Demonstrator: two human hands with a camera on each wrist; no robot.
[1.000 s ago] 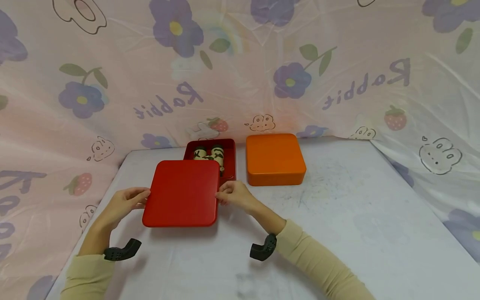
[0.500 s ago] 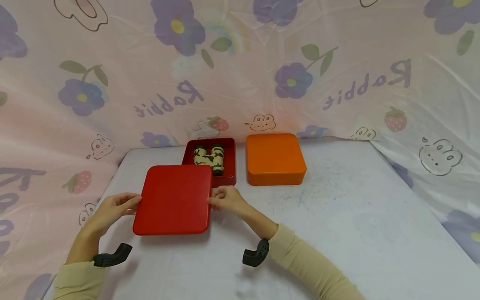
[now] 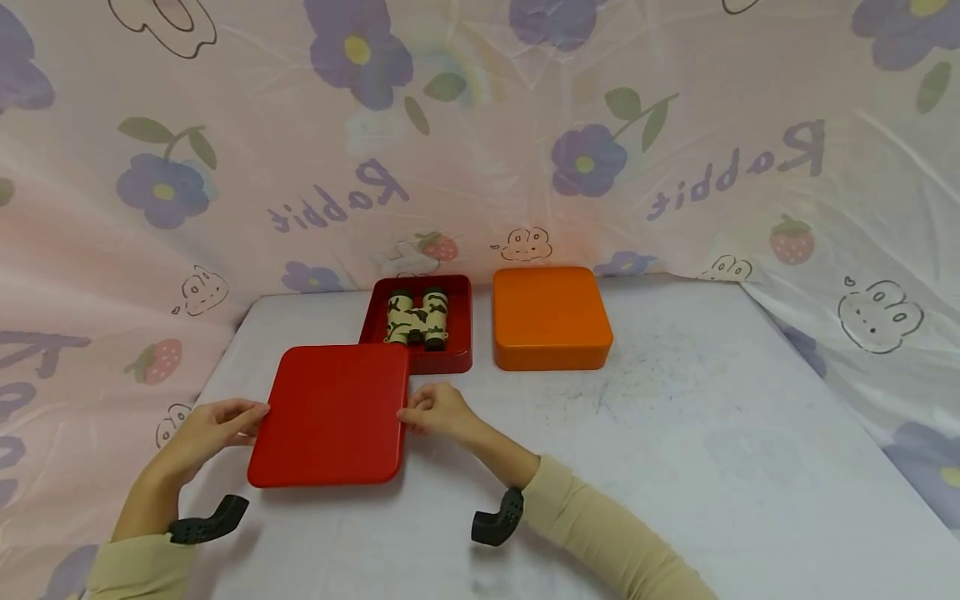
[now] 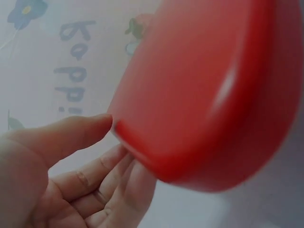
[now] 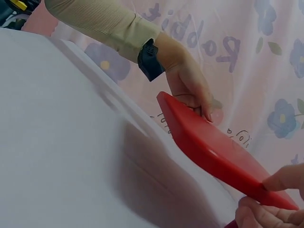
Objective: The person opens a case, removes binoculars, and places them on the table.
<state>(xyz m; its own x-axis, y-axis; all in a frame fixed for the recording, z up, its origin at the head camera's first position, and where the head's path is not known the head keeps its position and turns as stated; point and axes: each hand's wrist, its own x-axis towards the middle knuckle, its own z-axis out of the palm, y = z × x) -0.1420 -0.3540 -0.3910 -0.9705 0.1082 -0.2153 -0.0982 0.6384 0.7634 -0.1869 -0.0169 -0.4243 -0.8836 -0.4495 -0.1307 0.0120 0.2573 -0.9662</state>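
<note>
Between both hands a square red lid [image 3: 330,415] is held by its side edges, raised above the table, as its shadow in the right wrist view shows. My left hand [image 3: 217,429] pinches the left edge, thumb on top and fingers beneath. On the opposite edge, my right hand [image 3: 438,410] grips with thumb and curled fingers. Behind the lid stands an open dark red box [image 3: 459,333], its front left corner covered by the lid. Inside that box lie camouflage-patterned binoculars [image 3: 417,320].
An orange box [image 3: 551,317] with its lid on stands right of the red box. The white-covered table [image 3: 675,467] meets a printed curtain [image 3: 480,150] at the back and sides. Each wrist carries a black camera mount [image 3: 498,518].
Both hands have carried the red lid toward the front left, away from the red box. More of the box and the whole binoculars now show. The orange box stays put.
</note>
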